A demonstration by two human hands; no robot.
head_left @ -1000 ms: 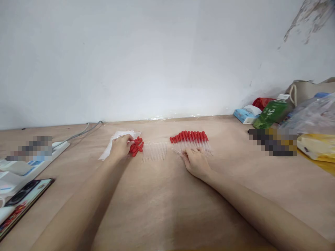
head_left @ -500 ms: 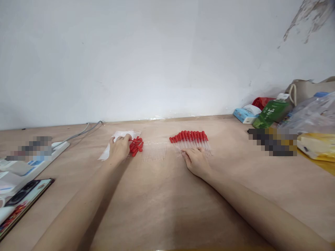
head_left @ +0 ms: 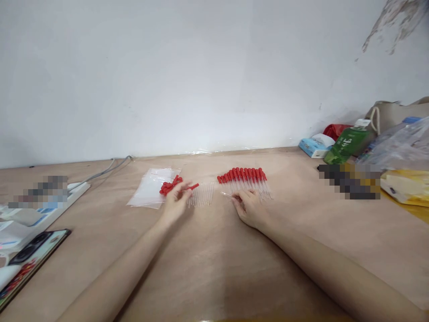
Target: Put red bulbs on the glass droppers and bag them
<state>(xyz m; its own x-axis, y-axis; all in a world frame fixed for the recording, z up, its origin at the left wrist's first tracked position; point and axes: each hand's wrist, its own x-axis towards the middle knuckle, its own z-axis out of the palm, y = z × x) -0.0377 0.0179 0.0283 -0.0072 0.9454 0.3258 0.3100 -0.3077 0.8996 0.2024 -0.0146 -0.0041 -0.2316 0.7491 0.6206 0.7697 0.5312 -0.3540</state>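
Note:
My left hand (head_left: 176, 202) pinches a red rubber bulb (head_left: 193, 186) just right of a small heap of red bulbs (head_left: 169, 185). In front of that hand lies a row of bare clear glass tubes (head_left: 202, 198). My right hand (head_left: 250, 206) is closed on a thin clear glass tube (head_left: 227, 195) that points left. It rests at the near edge of a row of finished droppers with red bulbs (head_left: 243, 176). A clear plastic bag (head_left: 148, 191) lies left of the bulb heap.
A white power strip with a grey cable (head_left: 78, 187) and a phone (head_left: 30, 258) lie at the left. At the right stand a green bottle (head_left: 348, 144), a tissue pack (head_left: 315, 146), a beige bag (head_left: 395, 114) and clear plastic bags (head_left: 400, 147). A white wall rises behind the brown tabletop (head_left: 214, 268).
My left hand has left the bulb heap and moved right toward the centre, carrying one red bulb. My right hand has lifted a glass tube from beside the finished row.

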